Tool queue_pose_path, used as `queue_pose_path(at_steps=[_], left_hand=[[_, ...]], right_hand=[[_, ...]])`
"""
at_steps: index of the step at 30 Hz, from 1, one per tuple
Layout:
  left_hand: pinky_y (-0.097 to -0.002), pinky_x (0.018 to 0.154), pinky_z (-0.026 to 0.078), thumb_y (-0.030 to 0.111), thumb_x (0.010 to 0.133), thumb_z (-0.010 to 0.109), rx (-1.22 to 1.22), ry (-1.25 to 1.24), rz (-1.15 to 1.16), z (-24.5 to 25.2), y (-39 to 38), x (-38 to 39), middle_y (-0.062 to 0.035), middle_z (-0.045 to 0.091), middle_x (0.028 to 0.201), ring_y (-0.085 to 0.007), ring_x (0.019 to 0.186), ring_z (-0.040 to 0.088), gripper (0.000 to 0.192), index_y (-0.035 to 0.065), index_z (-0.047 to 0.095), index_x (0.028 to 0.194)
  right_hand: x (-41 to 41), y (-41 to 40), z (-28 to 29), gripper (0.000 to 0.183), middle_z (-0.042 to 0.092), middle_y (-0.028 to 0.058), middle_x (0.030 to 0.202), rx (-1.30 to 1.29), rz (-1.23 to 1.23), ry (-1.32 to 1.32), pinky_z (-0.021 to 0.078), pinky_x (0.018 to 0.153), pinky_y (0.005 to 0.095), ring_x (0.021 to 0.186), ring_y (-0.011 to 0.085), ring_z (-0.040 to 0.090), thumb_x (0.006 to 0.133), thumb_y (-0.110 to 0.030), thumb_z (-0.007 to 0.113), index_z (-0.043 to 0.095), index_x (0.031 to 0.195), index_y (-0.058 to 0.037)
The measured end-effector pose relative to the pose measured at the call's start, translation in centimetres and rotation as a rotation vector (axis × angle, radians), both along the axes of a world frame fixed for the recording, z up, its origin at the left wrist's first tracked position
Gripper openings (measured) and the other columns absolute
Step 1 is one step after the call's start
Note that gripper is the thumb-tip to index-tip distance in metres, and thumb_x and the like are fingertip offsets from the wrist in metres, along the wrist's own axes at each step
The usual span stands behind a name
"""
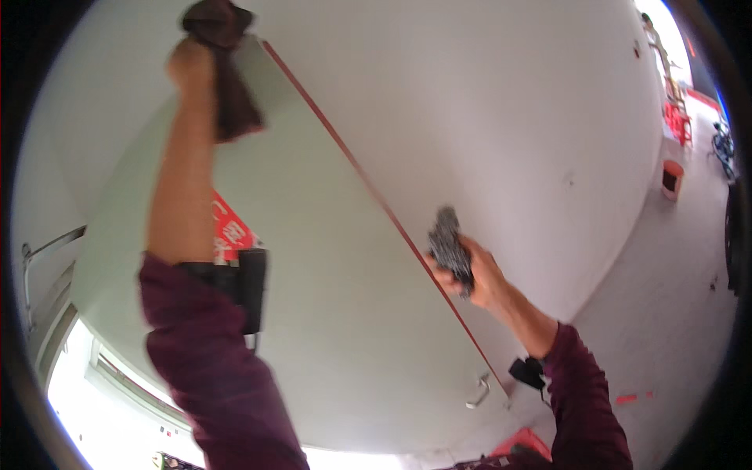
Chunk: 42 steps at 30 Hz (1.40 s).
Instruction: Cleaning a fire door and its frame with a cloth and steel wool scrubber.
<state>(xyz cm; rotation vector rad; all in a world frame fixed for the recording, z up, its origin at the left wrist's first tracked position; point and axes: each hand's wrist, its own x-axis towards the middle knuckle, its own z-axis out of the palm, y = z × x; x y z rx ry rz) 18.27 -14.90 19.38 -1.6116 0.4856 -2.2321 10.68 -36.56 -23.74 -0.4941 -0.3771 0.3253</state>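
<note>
High at the upper left, my left hand is closed around a dark brown cloth. The cloth hangs down past my wrist, in front of the top part of a pale green door. Blur hides whether it touches the door or the wall. My right hand grips a grey scouring pad, probably steel wool, near the red-brown strip along the door's edge. Whether the pad touches the white wall cannot be made out. Partly behind my left forearm is a red sign bearing writing.
A metal handle sticks out low on the door. Black devices are strapped to my forearms. At the far right stand a pink bucket, red stools and a bicycle. A person is in the distance.
</note>
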Motion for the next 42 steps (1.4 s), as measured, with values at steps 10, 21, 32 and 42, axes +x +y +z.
queue_pose_path(at_steps=[10, 21, 32, 42], left_hand=[[-0.0349, 0.076, 0.042, 0.003, 0.082, 0.042, 0.093, 0.641, -0.789, -14.7, -7.6, -9.9, -0.0178, 0.056, 0.089, -0.0326, 0.083, 0.053, 0.019, -0.0005, 0.052, 0.098], [-0.0357, 0.067, 0.047, -0.008, 0.065, 0.056, 0.273, 0.609, -0.154, -22.5, 9.2, -18.8, -0.0136, 0.057, 0.092, -0.0292, 0.079, 0.057, 0.034, -0.0001, 0.051, 0.098], [-0.0382, 0.068, 0.046, -0.005, 0.069, 0.05, 0.202, 0.483, -0.204, -24.8, 15.9, -18.3, -0.0159, 0.055, 0.092, -0.031, 0.079, 0.056, 0.031, -0.0001, 0.049, 0.099], [-0.0367, 0.07, 0.046, 0.001, 0.076, 0.05, 0.175, 0.471, -0.261, -24.9, 16.9, -18.3, -0.016, 0.056, 0.094, -0.0311, 0.082, 0.056, 0.024, 0.0001, 0.05, 0.1]], right_hand=[[-1.8, -1.7, 0.6, 0.037, 0.051, 0.0061, 0.082, -0.079, -0.242, -0.091, 0.0332, 0.042, 0.0228, 0.056, 0.0122, 0.046, 0.081, -0.036, 0.047, 0.043, 0.104, -0.0059], [1.1, 4.2, 24.5, 0.034, 0.05, 0.0086, 0.084, -0.529, -1.336, -1.06, 0.0391, 0.07, 0.0323, 0.083, 0.0202, 0.046, 0.077, -0.026, 0.057, 0.052, 0.098, 0.0005], [5.6, 6.5, 33.5, 0.035, 0.049, 0.015, 0.098, -0.476, -1.622, -0.983, 0.0409, 0.074, 0.0383, 0.09, 0.0278, 0.048, 0.075, -0.027, 0.059, 0.053, 0.098, -0.0018], [4.4, 6.5, 33.9, 0.037, 0.054, 0.0099, 0.098, -0.621, -1.377, -1.064, 0.0432, 0.074, 0.0314, 0.086, 0.0178, 0.053, 0.079, -0.028, 0.052, 0.05, 0.101, 0.0004]])
